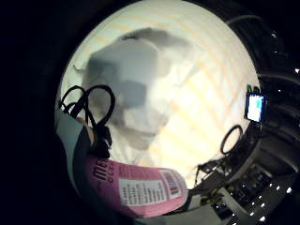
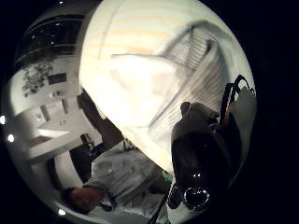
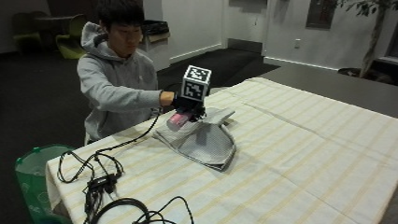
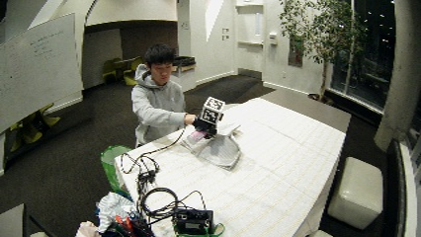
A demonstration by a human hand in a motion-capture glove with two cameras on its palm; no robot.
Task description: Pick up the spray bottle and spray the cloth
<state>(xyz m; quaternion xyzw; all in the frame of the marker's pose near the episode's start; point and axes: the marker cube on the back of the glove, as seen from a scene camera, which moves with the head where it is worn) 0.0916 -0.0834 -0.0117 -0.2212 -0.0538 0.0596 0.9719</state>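
Striped tablecloth [image 3: 298,140] over the tabletop; black cables [image 3: 99,182] coiled at its near corner; green bin [image 3: 31,172] beside; plant [image 4: 315,29] behind.

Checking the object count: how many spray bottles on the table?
1: the pink spray bottle, held in the gloved right hand above the grey cloth. No other shows.

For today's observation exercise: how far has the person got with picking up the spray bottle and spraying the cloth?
Done: the pick-up. The gloved right hand grips the pink spray bottle and holds it off the striped tablecloth, just above the grey cloth. In hand: the bottle is being held over the cloth. Left: the spraying itself; no mist or wet patch can be made out, so whether any spray has landed cannot be told.
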